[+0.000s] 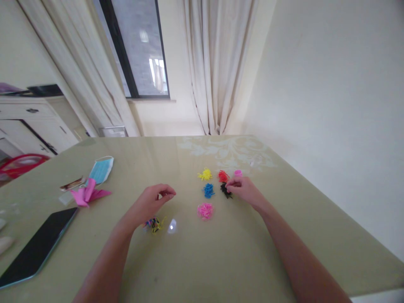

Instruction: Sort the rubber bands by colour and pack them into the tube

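Small heaps of tiny rubber bands lie sorted by colour on the green table [221, 261]: yellow [205, 174], red [223, 176], blue [208, 190], black [226, 192] and pink [205, 210]. My right hand [243, 189] rests with fingers pinched together at the black heap, between it and the red one. My left hand [153, 203] hovers with thumb and forefinger pinched, just above a mixed-colour heap [153, 224]. What either pinch holds is too small to see.
A small pink cap [237, 173] sits behind my right hand. At the left lie a blue face mask [101, 169], pink folded paper [87, 194] and a dark tablet [38, 246]. A white cabinet, a window and curtains stand beyond the table.
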### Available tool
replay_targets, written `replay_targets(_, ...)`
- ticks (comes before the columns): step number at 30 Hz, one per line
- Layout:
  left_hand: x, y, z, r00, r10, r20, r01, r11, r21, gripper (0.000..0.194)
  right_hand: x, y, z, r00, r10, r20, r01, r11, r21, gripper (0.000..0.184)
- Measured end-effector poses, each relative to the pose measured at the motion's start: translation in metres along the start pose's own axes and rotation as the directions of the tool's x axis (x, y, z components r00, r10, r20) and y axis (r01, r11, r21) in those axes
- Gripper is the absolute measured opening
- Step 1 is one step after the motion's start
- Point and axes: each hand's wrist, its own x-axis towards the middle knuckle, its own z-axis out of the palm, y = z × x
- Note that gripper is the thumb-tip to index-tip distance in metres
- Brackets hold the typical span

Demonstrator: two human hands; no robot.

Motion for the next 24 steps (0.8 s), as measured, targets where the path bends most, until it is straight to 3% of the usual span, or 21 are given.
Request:
replay_targets(5,0.004,0.016,0.016,0.998,0.004,-0.060,-0.017,0.974,-0.225,0.027,0.000,-0.002,-0.005,0.990,-0.109,-0.085,0.080,0.955,-0.287,0.014)
replay_targets(8,0.005,0.028,0.030,0.997,-0.016,-0.073,-0.016,0.905,-0.424,0.029,-0.006,-0.012,-0.002,0.972,-0.191,-0.134,0.136,0.931,-0.338,0.016)
replay_targets(10,0.005,0.035,0.040,0.997,-0.042,-0.069,-0.001,0.843,-0.538,0.031,-0.013,-0.024,0.007,0.948,-0.293,-0.128,0.249,0.927,-0.281,0.016)
replay_targets(13,0.003,0.045,0.050,0.997,-0.072,-0.040,0.030,0.771,-0.636,0.034,-0.029,-0.044,0.026,0.915,-0.403,-0.015,0.400,0.912,-0.092,0.016)
replay_targets(16,0.000,0.050,0.055,0.997,-0.081,-0.009,0.054,0.738,-0.672,0.035,-0.043,-0.059,0.044,0.899,-0.434,0.058,0.435,0.901,0.002,0.022)
replay_targets(21,-0.002,0.054,0.060,0.997,-0.063,0.032,0.068,0.729,-0.681,0.035,-0.051,-0.064,0.056,0.873,-0.487,0.037,0.487,0.874,0.012,0.013)
replay_targets(24,-0.001,0.051,0.056,0.999,-0.026,0.032,0.040,0.800,-0.598,0.034,-0.050,-0.063,0.054,0.886,-0.464,-0.011,0.465,0.885,0.038,0.014)
